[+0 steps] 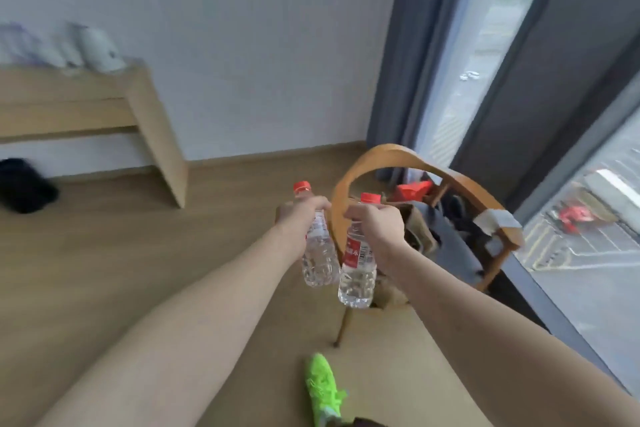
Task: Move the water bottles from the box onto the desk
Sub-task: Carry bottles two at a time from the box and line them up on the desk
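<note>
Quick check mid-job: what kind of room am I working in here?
Probably a hotel room or small bedroom: a wall-side wooden desk carrying a white kettle, a wooden armchair, and a curtained floor-length window.

A single wide-angle head camera looks forward and steeply down from standing height, along both bare forearms, which run in from 6 o'clock toward centre. The tan wooden floor [104, 253] fills the lower half; the white wall [242, 28] stands at 12 o'clock, the tall window [588, 236] at 3 o'clock.
</note>
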